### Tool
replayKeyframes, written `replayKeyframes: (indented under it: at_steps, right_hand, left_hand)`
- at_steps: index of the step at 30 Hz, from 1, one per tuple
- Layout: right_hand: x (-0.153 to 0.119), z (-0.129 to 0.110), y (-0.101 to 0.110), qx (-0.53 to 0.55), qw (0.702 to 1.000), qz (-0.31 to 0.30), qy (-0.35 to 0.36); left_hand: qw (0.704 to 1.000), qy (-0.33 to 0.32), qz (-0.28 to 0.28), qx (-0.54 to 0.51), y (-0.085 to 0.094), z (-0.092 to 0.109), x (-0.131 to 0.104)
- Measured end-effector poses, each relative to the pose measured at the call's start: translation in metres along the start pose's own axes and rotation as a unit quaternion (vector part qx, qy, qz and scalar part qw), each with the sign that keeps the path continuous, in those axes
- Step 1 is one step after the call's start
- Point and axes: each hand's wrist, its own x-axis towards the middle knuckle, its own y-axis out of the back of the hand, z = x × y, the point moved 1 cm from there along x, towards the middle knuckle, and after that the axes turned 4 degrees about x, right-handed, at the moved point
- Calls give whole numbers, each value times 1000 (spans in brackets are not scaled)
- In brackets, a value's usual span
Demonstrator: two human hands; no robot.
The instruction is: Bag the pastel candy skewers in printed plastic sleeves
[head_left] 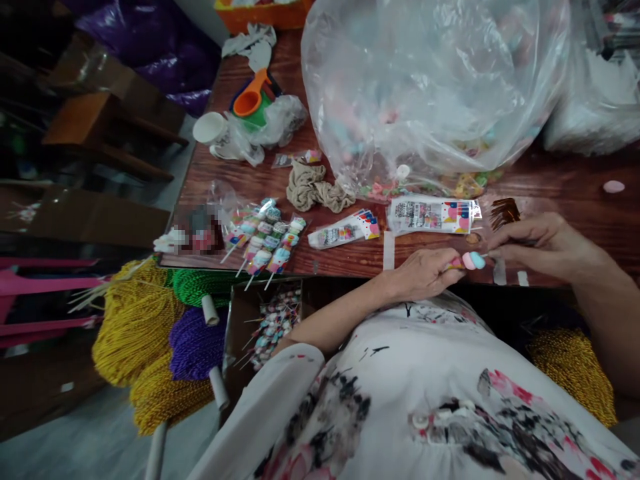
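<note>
My left hand (425, 273) is closed around a stick of pastel marshmallow-like pieces (473, 261), pink and light blue ones showing past the fingers. From the other side, my right hand (545, 247) pinches the thin stick end close to the blue piece. Both hands are at the table's front edge. Just beyond them lie a stack of printed clear wrappers (430, 215) and a bundle of brown-gold twist ties (504, 213). A smaller fan of wrappers (345, 229) rests further left. Several wrapped sticks of similar pieces (273, 237) lie left of that.
A large clear bag (430, 87) of pastel pieces fills the table's back. Left of it are a beige cloth scrunchie (315, 187), a white cup (210, 128) and an orange-handled tool (253, 97). Below the edge stand a box of wrapped sticks (275, 327) and yellow cord (137, 313).
</note>
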Motion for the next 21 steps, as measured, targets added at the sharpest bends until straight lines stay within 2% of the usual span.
replayKeyframes:
  at_steps: [4,7,10,13,21]
  right_hand:
    - [-1,1,-2,181,977,101,-54]
    - [-2,6,-17,244,962,104,-58]
    - [-2,8,-34,239,967,84,-42]
    - [-2,5,-45,189,979,78,-13]
    - [-6,10,-56,169,985,32,0]
  left_hand:
    - [988,77,37,-132,-6,6,0]
    - [970,107,58,-209,-16,12,2]
    - [961,109,80,-241,-25,14,3]
    - [956,113,95,-254,-30,14,1]
    - [954,116,102,-257,-38,9,-7]
